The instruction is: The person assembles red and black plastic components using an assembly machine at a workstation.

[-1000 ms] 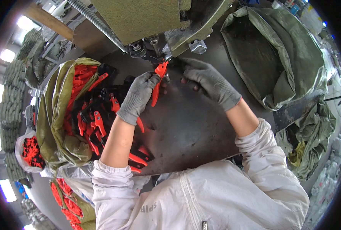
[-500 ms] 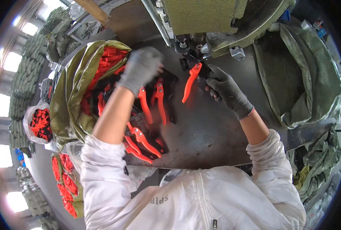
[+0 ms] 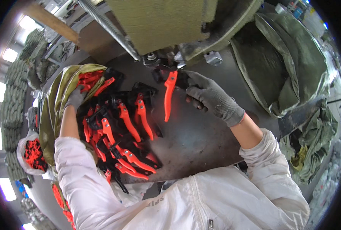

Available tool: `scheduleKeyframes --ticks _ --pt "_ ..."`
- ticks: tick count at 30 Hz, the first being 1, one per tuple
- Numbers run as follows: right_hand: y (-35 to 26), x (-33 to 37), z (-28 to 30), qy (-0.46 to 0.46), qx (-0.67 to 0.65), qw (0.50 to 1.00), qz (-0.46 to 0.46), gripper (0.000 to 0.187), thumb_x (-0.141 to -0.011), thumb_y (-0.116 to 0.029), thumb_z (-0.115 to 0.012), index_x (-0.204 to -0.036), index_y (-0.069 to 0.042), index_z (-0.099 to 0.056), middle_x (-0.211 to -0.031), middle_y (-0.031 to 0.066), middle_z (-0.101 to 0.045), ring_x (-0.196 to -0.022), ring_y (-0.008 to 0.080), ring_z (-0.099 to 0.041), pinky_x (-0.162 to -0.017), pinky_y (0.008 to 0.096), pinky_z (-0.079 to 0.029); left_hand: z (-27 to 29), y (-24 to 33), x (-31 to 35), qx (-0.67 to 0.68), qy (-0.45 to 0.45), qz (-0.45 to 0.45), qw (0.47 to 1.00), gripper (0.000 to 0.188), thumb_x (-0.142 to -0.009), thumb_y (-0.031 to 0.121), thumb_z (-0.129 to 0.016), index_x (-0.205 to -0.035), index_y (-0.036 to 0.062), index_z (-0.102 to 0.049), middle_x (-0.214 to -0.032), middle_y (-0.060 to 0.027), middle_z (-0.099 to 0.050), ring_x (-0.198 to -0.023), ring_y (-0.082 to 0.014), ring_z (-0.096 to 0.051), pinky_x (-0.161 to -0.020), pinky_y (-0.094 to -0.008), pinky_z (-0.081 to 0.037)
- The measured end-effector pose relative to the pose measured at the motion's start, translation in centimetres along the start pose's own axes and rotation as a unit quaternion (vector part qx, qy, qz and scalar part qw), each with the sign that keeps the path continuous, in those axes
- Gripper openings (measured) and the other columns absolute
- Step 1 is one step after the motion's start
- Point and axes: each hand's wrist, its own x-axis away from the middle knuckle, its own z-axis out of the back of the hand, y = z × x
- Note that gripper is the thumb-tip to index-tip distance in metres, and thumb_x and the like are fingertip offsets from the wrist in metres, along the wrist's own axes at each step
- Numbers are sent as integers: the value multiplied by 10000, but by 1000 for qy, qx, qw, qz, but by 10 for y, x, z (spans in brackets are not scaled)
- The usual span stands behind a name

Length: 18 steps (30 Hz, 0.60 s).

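My right hand, in a grey glove, pinches the dark end of a pair of pruning shears. Its red handle hangs down over the metal table, and its top sits at the black fixture under the machine. Over at the left, my gloved left hand reaches into the mouth of an olive-green sack, against the red handles inside. Its fingers are mostly hidden there. Between my hands lies a loose pile of red-handled pruning shears with black blades, several overlapping.
The machine, with its yellow-green block, stands at the back, a coiled spring rod beside it. On the right an open dark green sack slumps on the table. A white bag of red-and-black parts stands far left.
My left hand has moved left from above the pile into the sack. The right hand stays at the machine with the shears. The whole view has shifted, showing more of the pile.
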Motion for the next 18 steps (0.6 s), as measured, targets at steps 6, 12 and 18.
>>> scheduleKeyframes --ticks 6,12,18 --pt "31 -11 1 -10 -32 998 -45 503 -1011 -108 -574 -1506 -129 -485 -833 30 -619 -574 68 -520 -487 249 -445 34 -12 56 580 84 109 803 230 -1007 167 -618 -1230 112 -609 -979 -97 -629 -842 -196 -631 -705 -353 -568" --pt "47 -2 19 44 -38 998 -38 480 -997 -130 -588 -1470 -143 -502 -824 -9 -590 -571 60 -513 -472 237 -433 111 205 170 445 -43 -17 895 732 -946 55 -584 -1626 108 -316 -996 -34 -642 -650 -54 -514 -548 -184 -408" --pt "88 -27 -10 213 172 909 315 618 -965 -138 -654 -1542 -106 -436 -1128 198 -724 -979 266 -718 -877 351 -575 86 415 245 584 -163 -194 771 405 -1068 412 -593 -1171 22 -624 -807 -4 -612 -668 -68 -536 -570 -238 -422"
